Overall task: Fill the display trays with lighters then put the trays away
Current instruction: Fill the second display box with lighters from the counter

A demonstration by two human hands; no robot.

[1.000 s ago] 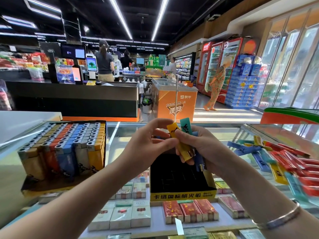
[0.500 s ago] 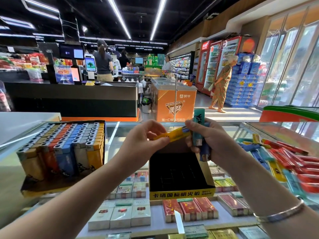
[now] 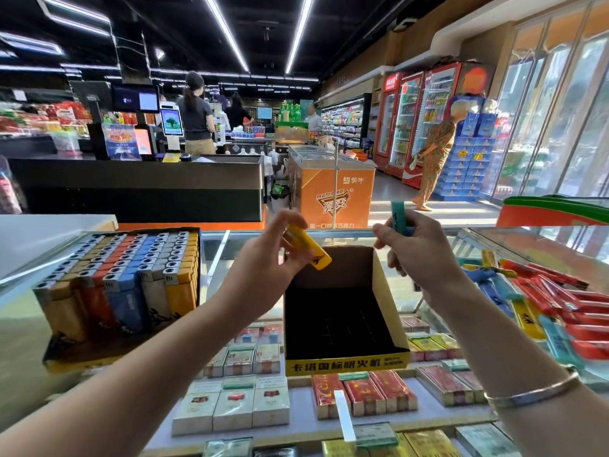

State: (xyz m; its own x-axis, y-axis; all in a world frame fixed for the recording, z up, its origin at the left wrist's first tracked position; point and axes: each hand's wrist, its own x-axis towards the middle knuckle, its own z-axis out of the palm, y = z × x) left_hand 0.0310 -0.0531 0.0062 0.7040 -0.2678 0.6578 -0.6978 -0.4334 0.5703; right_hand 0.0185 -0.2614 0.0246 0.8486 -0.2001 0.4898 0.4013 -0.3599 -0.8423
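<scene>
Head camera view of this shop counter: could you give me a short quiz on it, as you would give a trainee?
1. True or false: the black cardboard display tray with the yellow front strip already holds lighters.
2. Which hand holds the yellow plastic lighter?
A. left hand
B. right hand
C. neither
3. Fill in: the full display tray of upright lighters stands on the person's ____ side of the glass counter top.

Key
1. False: its slots look empty.
2. A; the right hand holds a teal plastic lighter.
3. Left; a loose pile of red, blue and yellow lighters lies to the right.
</scene>
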